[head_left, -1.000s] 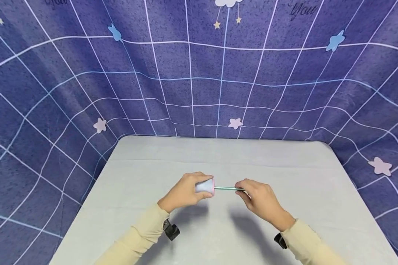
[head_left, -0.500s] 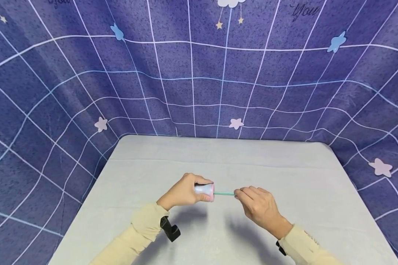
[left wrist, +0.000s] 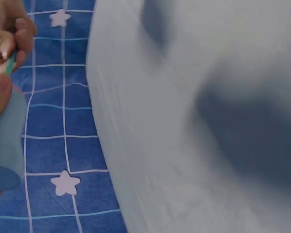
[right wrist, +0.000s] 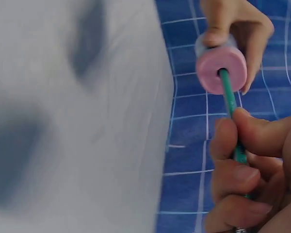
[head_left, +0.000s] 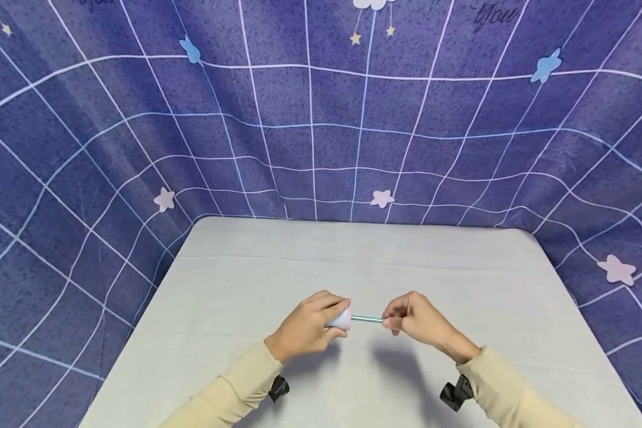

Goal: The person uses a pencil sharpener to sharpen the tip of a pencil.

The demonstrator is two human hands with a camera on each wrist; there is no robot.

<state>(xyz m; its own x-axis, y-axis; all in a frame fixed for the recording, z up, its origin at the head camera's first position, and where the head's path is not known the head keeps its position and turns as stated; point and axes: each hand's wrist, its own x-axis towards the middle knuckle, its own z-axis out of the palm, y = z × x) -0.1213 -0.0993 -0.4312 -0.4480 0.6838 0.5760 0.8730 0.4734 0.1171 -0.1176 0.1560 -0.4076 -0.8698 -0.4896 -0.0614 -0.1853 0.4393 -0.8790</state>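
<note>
My left hand (head_left: 306,326) grips a pale blue pencil sharpener (head_left: 340,321) with a pink front, held sideways above the table. A green pencil (head_left: 366,319) sits with one end in the hole of the pink face (right wrist: 209,77), as the right wrist view shows. On the other side, my right hand (head_left: 425,322) pinches the pencil between thumb and fingers, a short way from the sharpener. The pencil's far end runs back under the curled fingers, partly hidden. In the left wrist view the sharpener's smooth blue body (left wrist: 7,145) shows at the left edge; the pencil's tip is out of sight inside.
A white cloth-covered table (head_left: 246,249) lies beneath both hands, with their shadows on it. A purple-blue curtain (head_left: 331,142) with grid lines and stars surrounds its back and sides. Black wrist cameras (head_left: 453,395) are strapped at both sleeves.
My right hand has turned about the pencil, from knuckles on top to a thumb-side pinch. Both hands, sharpener and pencil have shifted slightly down and right; the left hand's fingers now cover more of the sharpener.
</note>
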